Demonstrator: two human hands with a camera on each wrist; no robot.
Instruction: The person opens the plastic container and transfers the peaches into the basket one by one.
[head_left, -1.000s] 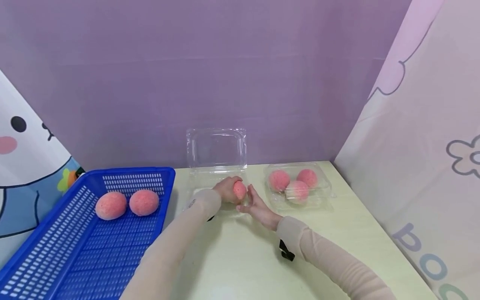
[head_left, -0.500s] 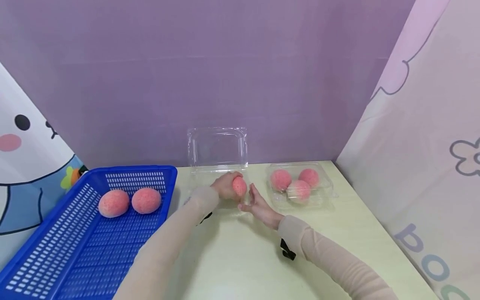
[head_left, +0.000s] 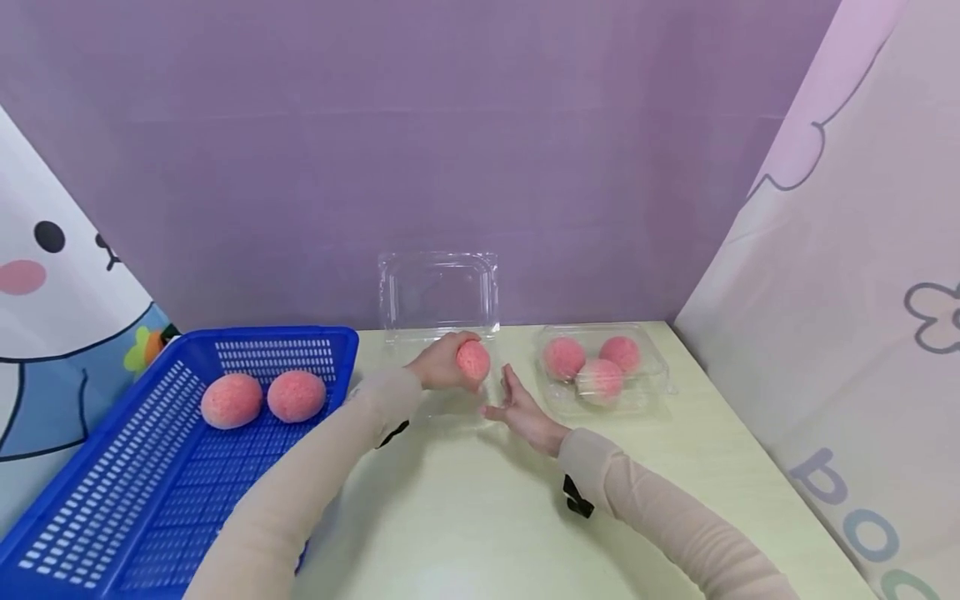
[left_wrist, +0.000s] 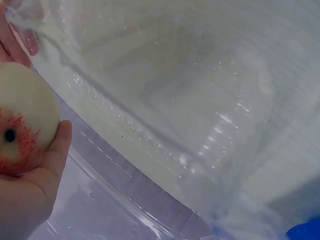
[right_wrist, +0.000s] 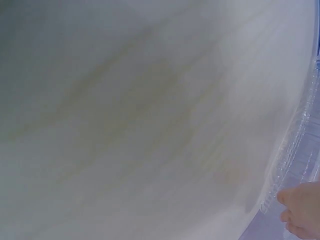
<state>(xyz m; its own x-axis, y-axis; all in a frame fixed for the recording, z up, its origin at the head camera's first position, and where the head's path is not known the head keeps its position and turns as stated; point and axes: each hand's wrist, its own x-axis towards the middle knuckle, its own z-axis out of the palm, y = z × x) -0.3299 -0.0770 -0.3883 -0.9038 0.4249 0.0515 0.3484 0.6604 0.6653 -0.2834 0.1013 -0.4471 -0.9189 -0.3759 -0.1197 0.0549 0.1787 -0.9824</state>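
My left hand grips a pink peach above the base of an open clear plastic clamshell box, whose lid stands up at the back. In the left wrist view the peach shows a cream side, red streaks and a dark spot. My right hand is at the box's right front side, thumb and fingers spread apart. Whether it touches the plastic, I cannot tell. The right wrist view catches only some fingers beside the clear rim. Hands and peach hide part of the box's base.
On the right sits a second clear box with three pink peaches. A blue perforated basket at the left holds two more peaches. A purple backdrop rises behind the pale table, with printed cloths on both sides.
My left hand has drawn slightly left and up with the peach, away from the right hand. The right hand has stayed nearly in place. The head view has shifted a little.
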